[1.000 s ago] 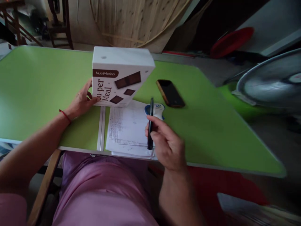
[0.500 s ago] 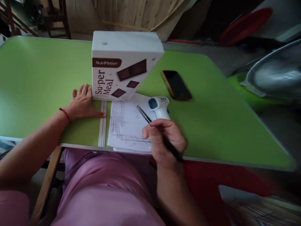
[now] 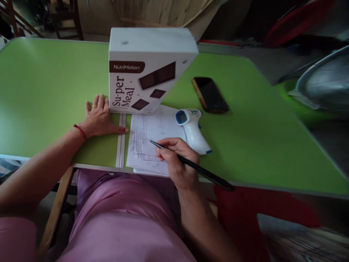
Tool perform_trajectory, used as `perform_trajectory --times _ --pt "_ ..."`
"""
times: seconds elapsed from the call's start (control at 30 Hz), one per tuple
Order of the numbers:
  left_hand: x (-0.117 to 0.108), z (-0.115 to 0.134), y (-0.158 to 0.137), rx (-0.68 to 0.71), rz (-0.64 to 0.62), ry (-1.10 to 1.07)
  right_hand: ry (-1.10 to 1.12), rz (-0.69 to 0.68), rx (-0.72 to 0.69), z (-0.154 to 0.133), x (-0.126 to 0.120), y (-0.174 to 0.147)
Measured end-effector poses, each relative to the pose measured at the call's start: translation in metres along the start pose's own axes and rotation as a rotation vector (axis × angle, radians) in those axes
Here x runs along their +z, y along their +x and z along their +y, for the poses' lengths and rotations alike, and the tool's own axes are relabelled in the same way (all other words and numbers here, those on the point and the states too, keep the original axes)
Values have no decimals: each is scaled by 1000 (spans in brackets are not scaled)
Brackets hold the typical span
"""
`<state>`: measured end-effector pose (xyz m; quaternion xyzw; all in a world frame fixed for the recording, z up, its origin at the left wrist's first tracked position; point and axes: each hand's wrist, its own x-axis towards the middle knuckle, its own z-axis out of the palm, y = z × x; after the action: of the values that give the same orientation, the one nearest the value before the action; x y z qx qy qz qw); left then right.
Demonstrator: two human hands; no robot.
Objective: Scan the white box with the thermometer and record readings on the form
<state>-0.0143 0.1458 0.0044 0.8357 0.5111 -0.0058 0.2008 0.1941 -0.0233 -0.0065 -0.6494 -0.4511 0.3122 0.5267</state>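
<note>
My right hand (image 3: pixel 180 160) grips a slim black pen (image 3: pixel 203 170), its tip over the written-on sheets of paper (image 3: pixel 149 127); whether the tip touches them I cannot tell. Rows of handwriting run down the left part of the top sheet. My left hand (image 3: pixel 99 118) lies flat on the green table (image 3: pixel 54 87), fingers spread, beside the lower left corner of a white NutriMotion box (image 3: pixel 125 54). The box stands upright behind the paper. A white and blue infrared thermometer (image 3: pixel 195 133) lies just right of the paper, close to my right hand.
A smartphone (image 3: pixel 209 94) lies face up on the table, right of the box. Past the table's right edge is a large metal basin (image 3: pixel 327 80) above something bright green. Wooden chairs (image 3: pixel 68 22) stand beyond the far left edge. A red cloth (image 3: pixel 253 207) shows below the near edge.
My right hand has come down and left, lowering the pen to the paper and uncovering the thermometer's handle. My left hand stays flat on the table. The view has shifted slightly.
</note>
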Motion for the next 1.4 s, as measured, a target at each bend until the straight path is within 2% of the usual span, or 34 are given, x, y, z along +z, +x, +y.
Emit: perform_trajectory --times 0.13,0.63,0.97,1.17,1.4 --pt "1 -2 1 8 14 -7 -121 -13 -9 -7 2 2" --pt "1 -3 1 25 22 -15 -255 -80 -112 -3 3 3" --pt "0 0 1 16 17 -6 -236 -74 -130 -4 4 3" --pt "1 -2 2 24 23 -21 -224 -61 -93 -3 3 2" --pt "-2 1 1 2 -13 28 -254 -25 -147 -2 4 3"
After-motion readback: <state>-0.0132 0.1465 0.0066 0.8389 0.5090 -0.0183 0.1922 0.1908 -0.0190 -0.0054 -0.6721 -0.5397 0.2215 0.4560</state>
